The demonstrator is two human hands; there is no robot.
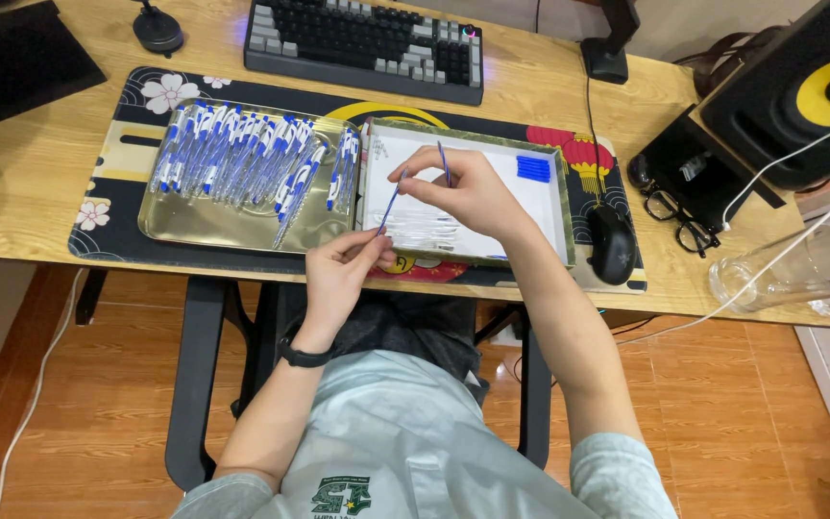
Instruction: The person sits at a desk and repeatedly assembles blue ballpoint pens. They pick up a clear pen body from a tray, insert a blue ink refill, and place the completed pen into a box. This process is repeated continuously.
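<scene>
Both hands work just above the near edge of a shallow white-lined tray [549, 207] on a patterned desk mat [117, 125]. Left hand [338, 274] is pinched nearly closed, thumb and forefinger gripping the lower end of a thin clear pen barrel with a blue refill [391, 204], which slants up toward the other hand. Right hand [473, 192] is curled, its thumb and forefinger closed on the barrel's upper end, while a second slim blue refill [444, 161] sticks up between its fingers. To join such slender parts well, I judge it best to keep the barrel steady in the left pinch, line the pieces up along one axis, and push gently without bending. A few clear barrels [420, 229] lie in the tray under the hands, with small blue caps [533, 168] at its far side. Beside it, a gold metal tray [213, 226] holds a row of finished blue-and-white pens [242, 159].
</scene>
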